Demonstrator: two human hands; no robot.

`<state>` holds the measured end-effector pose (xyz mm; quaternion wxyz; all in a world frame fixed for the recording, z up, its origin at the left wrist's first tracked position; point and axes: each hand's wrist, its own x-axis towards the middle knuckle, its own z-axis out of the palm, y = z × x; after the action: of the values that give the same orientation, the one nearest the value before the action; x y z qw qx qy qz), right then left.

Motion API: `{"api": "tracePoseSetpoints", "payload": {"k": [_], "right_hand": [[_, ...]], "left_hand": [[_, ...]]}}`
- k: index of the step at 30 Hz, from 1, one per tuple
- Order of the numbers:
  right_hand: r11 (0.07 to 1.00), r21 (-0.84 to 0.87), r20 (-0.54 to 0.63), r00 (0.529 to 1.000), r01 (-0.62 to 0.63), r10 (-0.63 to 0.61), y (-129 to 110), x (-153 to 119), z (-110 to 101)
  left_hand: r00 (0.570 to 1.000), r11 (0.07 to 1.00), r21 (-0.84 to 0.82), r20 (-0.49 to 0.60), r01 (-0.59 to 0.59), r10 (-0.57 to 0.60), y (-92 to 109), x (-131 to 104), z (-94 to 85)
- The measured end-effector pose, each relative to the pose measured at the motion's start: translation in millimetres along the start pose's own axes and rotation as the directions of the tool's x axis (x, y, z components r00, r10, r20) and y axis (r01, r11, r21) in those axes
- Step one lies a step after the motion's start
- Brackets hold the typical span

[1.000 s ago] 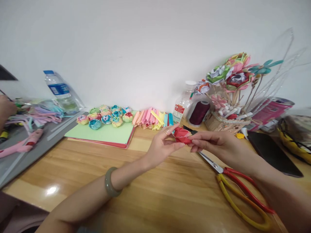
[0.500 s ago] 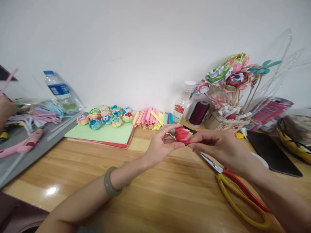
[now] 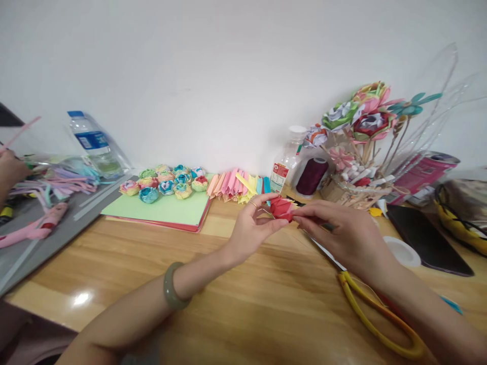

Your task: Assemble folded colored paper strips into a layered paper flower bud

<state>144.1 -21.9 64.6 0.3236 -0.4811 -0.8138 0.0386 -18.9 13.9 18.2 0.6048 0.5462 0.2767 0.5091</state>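
A small red paper flower [image 3: 280, 208] with some pale yellow at its edge is held up above the table between both hands. My left hand [image 3: 251, 227] grips it from the left, thumb below and index finger above. From the right, my right hand [image 3: 342, 230] pinches its lower edge with thumb and fingertips. Under my right hand and forearm lie scissors [image 3: 353, 294] with yellow and red handles, partly covered. Behind the flower is a row of folded paper strips [image 3: 232, 185] in orange, pink, yellow and blue.
Several finished paper flowers [image 3: 166, 187] sit on stacked coloured paper [image 3: 152, 215]. A bottle [image 3: 281, 170], a dark thread spool [image 3: 312, 176] and a flower arrangement [image 3: 357, 137] stand along the wall. A phone [image 3: 426, 241] lies right. Far left, another person's hand [image 3: 11, 172] is over pipe cleaners [image 3: 57, 182].
My right hand has shifted slightly left, and the red flower has tilted and moved a little left. More of the white round lid shows. The other person's pink stick has swung right.
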Motion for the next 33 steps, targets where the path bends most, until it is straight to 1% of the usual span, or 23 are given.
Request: {"api": "tracePoseSetpoints", "payload": {"k": [3,6,9,11,12,13,15,16,17,18,19,20,22,24,30,33], "right_hand": [[0.992,-0.119,-0.070,0.996,0.050,-0.058,-2.4,-1.6,3.9],[0.965,-0.260,-0.132,0.989,0.037,-0.074,-5.5,-6.9,9.4],[0.908,-0.417,-0.180,0.978,0.020,-0.104,-7.9,-15.3,15.1],[0.894,-0.448,-0.186,0.976,0.017,-0.112,-9.0,-18.9,16.9],[0.910,-0.415,-0.190,0.977,0.014,-0.101,-9.6,-18.9,16.5],[0.939,-0.343,-0.192,0.979,0.004,-0.074,-10.3,-17.5,15.0],[0.994,-0.104,-0.182,0.983,-0.041,0.022,-11.6,-10.8,8.8],[0.995,0.052,-0.122,0.988,-0.090,0.096,-12.1,-6.2,4.6],[0.967,0.204,-0.038,0.986,-0.151,0.162,-12.3,-1.5,0.2],[0.918,0.326,0.070,0.974,-0.224,0.213,-12.1,2.9,-4.0],[0.867,0.402,0.173,0.954,-0.294,0.243,-11.5,6.6,-7.5],[0.827,0.451,0.227,0.939,-0.336,0.257,-10.4,9.3,-10.2],[0.782,0.491,0.288,0.919,-0.383,0.269,-7.6,11.7,-12.7],[0.781,0.481,0.296,0.913,-0.397,0.282,-4.6,11.0,-12.5],[0.842,0.324,0.349,0.882,-0.431,0.317,-0.5,6.7,-11.7],[0.872,0.306,0.340,0.899,-0.382,0.274,-0.1,6.5,-11.7]], "left_hand": [[1.000,1.000,-0.008,-0.024,0.000,0.000,2.3,-1.9,2.8],[0.998,1.000,-0.005,-0.069,0.009,-0.009,2.2,-5.1,7.0],[0.993,0.999,-0.033,-0.113,0.030,-0.034,0.2,-9.9,11.9],[0.990,0.997,-0.067,-0.132,0.039,-0.048,-0.6,-12.7,14.3],[0.989,0.996,-0.081,-0.137,0.041,-0.052,-0.5,-13.7,14.9],[0.989,0.995,-0.092,-0.137,0.046,-0.058,0.0,-14.2,15.2],[0.989,0.993,-0.105,-0.130,0.061,-0.074,1.5,-14.2,14.8],[0.989,0.991,-0.112,-0.124,0.068,-0.082,2.3,-13.8,14.4],[0.989,0.990,-0.116,-0.122,0.075,-0.089,2.9,-13.3,13.8],[0.988,0.990,-0.120,-0.119,0.079,-0.093,3.2,-12.7,13.2],[0.988,0.989,-0.121,-0.117,0.082,-0.096,3.1,-12.3,12.7],[0.989,0.990,-0.120,-0.116,0.080,-0.094,2.7,-12.0,12.3],[0.990,0.991,-0.113,-0.112,0.070,-0.083,1.1,-11.9,11.8],[0.992,0.995,-0.091,-0.108,0.049,-0.059,-0.7,-12.3,11.6],[0.994,0.996,0.086,-0.100,-0.024,0.033,-3.5,-11.4,10.3],[0.994,0.990,0.132,-0.089,-0.054,0.066,-5.3,-10.5,9.2]]}}
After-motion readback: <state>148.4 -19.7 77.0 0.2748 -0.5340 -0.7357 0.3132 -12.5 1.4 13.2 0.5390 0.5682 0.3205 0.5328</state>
